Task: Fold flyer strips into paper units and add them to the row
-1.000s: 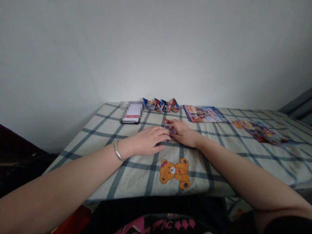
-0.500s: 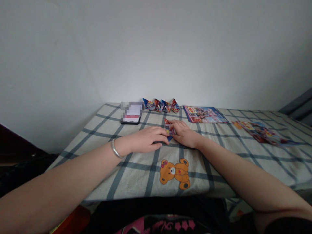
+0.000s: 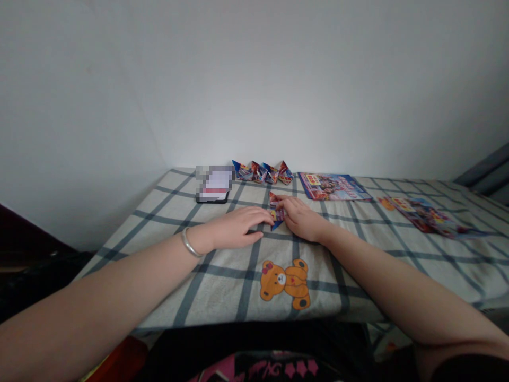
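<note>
A small folded piece of colourful printed paper lies flat on the table between my hands. My left hand reaches in from the left, its fingers stretched out and the thumb apart. Its fingertips touch the paper's left edge. From the other side, my right hand rests its outstretched fingers on the paper's right part and covers some of it. Behind the hands, by the wall, stand several folded paper pieces in a zigzag row, made of similar print.
A phone with a partly blurred screen lies at the back left. Flat printed sheets lie at the back right, with more printed sheets farther right. A checked cloth with a bear print covers the table against the wall.
My left thumb and fingertips have drawn back slightly to the left, so more of the paper's lower blue corner shows. The right hand has hardly moved.
</note>
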The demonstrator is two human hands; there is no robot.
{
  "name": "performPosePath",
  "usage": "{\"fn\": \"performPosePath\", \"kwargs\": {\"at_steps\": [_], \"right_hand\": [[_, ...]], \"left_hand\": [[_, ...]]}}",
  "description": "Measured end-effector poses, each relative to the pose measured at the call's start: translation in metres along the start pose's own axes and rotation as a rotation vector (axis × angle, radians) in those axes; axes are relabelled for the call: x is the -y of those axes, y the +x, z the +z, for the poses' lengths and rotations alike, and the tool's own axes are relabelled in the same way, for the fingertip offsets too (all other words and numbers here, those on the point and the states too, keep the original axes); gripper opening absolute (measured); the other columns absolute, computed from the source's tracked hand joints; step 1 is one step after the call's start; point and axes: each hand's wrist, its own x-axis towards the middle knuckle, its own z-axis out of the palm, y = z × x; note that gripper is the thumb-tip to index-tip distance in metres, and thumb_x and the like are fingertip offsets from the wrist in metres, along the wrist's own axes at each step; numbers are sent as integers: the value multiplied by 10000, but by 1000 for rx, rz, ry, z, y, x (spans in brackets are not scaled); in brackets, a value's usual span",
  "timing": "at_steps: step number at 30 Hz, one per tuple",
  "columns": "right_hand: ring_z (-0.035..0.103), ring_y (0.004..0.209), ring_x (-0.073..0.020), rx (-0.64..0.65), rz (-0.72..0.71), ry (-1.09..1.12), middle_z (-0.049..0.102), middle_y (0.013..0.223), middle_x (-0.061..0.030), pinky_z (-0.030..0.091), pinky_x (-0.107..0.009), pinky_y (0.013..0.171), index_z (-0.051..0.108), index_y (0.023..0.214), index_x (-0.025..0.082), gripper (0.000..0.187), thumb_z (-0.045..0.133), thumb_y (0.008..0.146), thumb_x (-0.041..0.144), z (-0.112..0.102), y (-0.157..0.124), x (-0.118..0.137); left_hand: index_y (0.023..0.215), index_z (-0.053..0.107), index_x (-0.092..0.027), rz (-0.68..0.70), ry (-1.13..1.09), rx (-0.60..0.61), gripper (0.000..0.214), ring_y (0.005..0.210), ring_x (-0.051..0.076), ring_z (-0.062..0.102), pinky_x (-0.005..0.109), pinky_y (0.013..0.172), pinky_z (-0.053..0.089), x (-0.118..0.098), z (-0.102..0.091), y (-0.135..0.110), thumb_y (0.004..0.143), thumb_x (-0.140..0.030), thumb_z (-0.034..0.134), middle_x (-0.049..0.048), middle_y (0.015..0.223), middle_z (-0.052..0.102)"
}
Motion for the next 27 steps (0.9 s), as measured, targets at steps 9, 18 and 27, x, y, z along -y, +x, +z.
{"fn": "performPosePath", "kwargs": {"at_steps": [9,18,27], "right_hand": [[433,1347,-253,-57,81,-35,514,1396,-169,326,-460,1152,457,1351,123,487,457,867,169,2,2,0],[470,1331,-260,-89,57,145,501,1436,-151,362,-479,1130,375,1456,173,617,554,868,224,1,5,-2],[439,1366,-281,-186,127,440,433,1493,-144,395,-476,1120,288,1518,230,844,707,789,287,-2,6,5]], "left_hand": [[1445,380,-158,-168,267,17,539,1393,245,374,392,1172,290,-2,10,-5,966,-391,469,113,1507,408],[1480,297,-138,-195,224,44,604,1434,244,317,394,1179,271,2,11,-5,966,-418,448,145,1538,356],[1537,109,-154,-156,219,9,729,1458,276,263,406,1170,292,-8,9,-3,957,-387,485,173,1592,198]]}}
